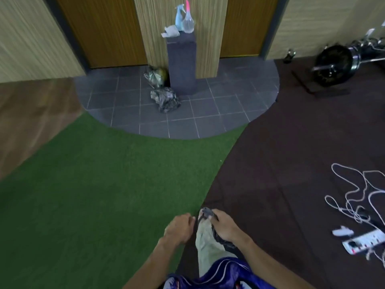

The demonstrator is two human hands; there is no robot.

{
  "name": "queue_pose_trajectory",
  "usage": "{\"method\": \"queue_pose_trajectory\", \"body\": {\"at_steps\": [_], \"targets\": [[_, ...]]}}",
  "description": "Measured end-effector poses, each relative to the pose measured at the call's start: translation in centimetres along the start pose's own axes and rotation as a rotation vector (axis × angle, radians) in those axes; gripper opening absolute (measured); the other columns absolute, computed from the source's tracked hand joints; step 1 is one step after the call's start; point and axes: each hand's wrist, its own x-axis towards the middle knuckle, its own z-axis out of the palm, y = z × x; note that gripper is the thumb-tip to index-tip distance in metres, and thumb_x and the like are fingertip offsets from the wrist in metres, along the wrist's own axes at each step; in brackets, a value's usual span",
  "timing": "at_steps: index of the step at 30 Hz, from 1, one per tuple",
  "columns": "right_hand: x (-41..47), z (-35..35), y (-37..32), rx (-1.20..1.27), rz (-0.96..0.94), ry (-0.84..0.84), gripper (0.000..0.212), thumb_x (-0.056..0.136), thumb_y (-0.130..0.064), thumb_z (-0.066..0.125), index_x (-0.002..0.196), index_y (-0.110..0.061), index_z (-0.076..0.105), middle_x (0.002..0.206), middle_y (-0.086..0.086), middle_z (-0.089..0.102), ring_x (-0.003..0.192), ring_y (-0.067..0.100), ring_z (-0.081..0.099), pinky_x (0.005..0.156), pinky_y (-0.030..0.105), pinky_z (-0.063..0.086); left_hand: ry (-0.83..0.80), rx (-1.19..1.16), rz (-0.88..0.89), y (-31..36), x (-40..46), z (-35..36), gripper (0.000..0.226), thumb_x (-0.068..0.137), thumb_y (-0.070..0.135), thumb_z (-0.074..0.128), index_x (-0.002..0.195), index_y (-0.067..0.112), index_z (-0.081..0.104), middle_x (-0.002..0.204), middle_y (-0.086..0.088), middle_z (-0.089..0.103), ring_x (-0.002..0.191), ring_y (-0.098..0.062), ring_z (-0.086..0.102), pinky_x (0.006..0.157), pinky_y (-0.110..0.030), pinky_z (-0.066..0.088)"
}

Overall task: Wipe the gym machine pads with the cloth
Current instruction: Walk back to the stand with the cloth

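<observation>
Blue shorts are seen at the bottom edge, nearest the camera. Just above them, a cloth, pale with a dark side, is gripped by the right hand, whose fingers are curled around its upper end. The left hand is held just beside the cloth with fingers curled; whether it pinches the fabric cannot be told. Green turf lies on the left and dark rubber flooring on the right. Farther off, a dark pedestal is topped by two spray bottles and a crumpled white rag. White cords and a power strip are seen at the right.
</observation>
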Motion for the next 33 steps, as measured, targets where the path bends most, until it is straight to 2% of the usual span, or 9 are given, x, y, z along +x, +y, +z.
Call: {"method": "queue_pose_trajectory", "body": {"at_steps": [5,11,15,18,25,28,30,32,33], "targets": [[12.0,-11.4,-5.5,-0.048,0.008,-0.03,0.029,0.106,-0.026,0.038,0.106,-0.002,0.054,0.071,-0.003,0.045,0.057,0.008,0.04,0.051,0.022,0.03,0.013,0.011,0.015,5.7,11.9,-10.5,0.036,0.107,0.035,0.032,0.096,0.011,0.055,0.094,-0.009,0.065,0.081,-0.021,0.058,0.077,-0.034,0.052],[25.1,-22.6,-12.7,-0.077,-0.005,-0.044,0.031,0.106,-0.029,0.037,0.118,-0.008,0.054,0.073,-0.006,0.045,0.058,0.007,0.041,0.052,0.023,0.03,0.033,-0.054,0.0,11.4,24.7,-21.0,0.035,0.107,0.032,0.035,0.099,0.009,0.06,0.087,-0.009,0.063,0.071,-0.016,0.053,0.071,-0.031,0.046],[35.4,-27.6,-17.3,-0.104,-0.027,0.001,0.024,0.106,-0.028,0.039,0.105,-0.011,0.056,0.072,-0.009,0.045,0.06,0.004,0.042,0.055,0.023,0.031,0.094,-0.056,0.019,13.4,34.8,-28.1,0.036,0.105,0.034,0.036,0.096,0.009,0.061,0.098,-0.015,0.07,0.09,-0.032,0.066,0.085,-0.039,0.052],[44.0,-31.6,-21.2,-0.075,-0.036,0.045,0.02,0.105,-0.026,0.04,0.087,-0.024,0.049,0.069,-0.008,0.047,0.058,0.005,0.044,0.054,0.023,0.032,0.107,-0.027,0.043,15.0,42.7,-35.3,0.036,0.105,0.034,0.036,0.097,0.01,0.06,0.103,-0.015,0.07,0.088,-0.028,0.064,0.085,-0.038,0.051],[59.3,-40.8,-31.0,0.031,-0.069,0.061,0.021,0.106,-0.025,0.038,0.098,-0.038,0.052,0.06,-0.01,0.045,0.046,0.003,0.036,0.046,0.017,0.029,0.11,0.018,0.061,17.7,58.0,-52.3,0.039,0.106,0.034,0.034,0.108,0.005,0.06,0.115,-0.021,0.066,0.107,-0.036,0.063,0.09,-0.041,0.049],[65.7,-44.4,-33.9,0.029,-0.067,0.074,0.031,0.106,-0.025,0.037,0.127,-0.015,0.058,0.075,-0.01,0.053,0.051,-0.003,0.041,0.052,0.016,0.034,0.085,0.007,0.059,19.8,63.4,-57.6,0.037,0.106,0.035,0.034,0.098,0.009,0.059,0.105,-0.02,0.066,0.099,-0.037,0.064,0.085,-0.044,0.05],[69.6,-47.1,-36.2,0.014,-0.069,0.058,0.037,0.106,-0.023,0.036,0.14,-0.015,0.049,0.102,-0.007,0.063,0.061,-0.007,0.05,0.058,0.01,0.04,0.087,0.006,0.079,21.2,67.1,-60.7,0.033,0.106,0.034,0.035,0.087,0.013,0.051,0.095,-0.019,0.061,0.095,-0.037,0.063,0.081,-0.045,0.049],[74.2,-49.8,-38.0,0.017,-0.088,0.05,0.041,0.106,-0.02,0.035,0.146,-0.015,0.044,0.137,0.004,0.059,0.097,0.005,0.065,0.079,0.014,0.047,0.087,0.01,0.069,22.9,71.0,-64.0,0.031,0.106,0.032,0.035,0.084,0.013,0.045,0.087,-0.013,0.056,0.09,-0.034,0.062,0.08,-0.046,0.049],[76.6,-51.2,-38.7,0.026,-0.101,0.046,0.041,0.106,-0.021,0.035,0.146,-0.016,0.044,0.139,0.007,0.058,0.108,0.017,0.064,0.087,0.023,0.049,0.09,-0.004,0.059,23.6,73.1,-65.7,0.032,0.107,0.032,0.035,0.083,0.012,0.044,0.088,-0.016,0.057,0.09,-0.034,0.062,0.079,-0.045,0.048]]}}
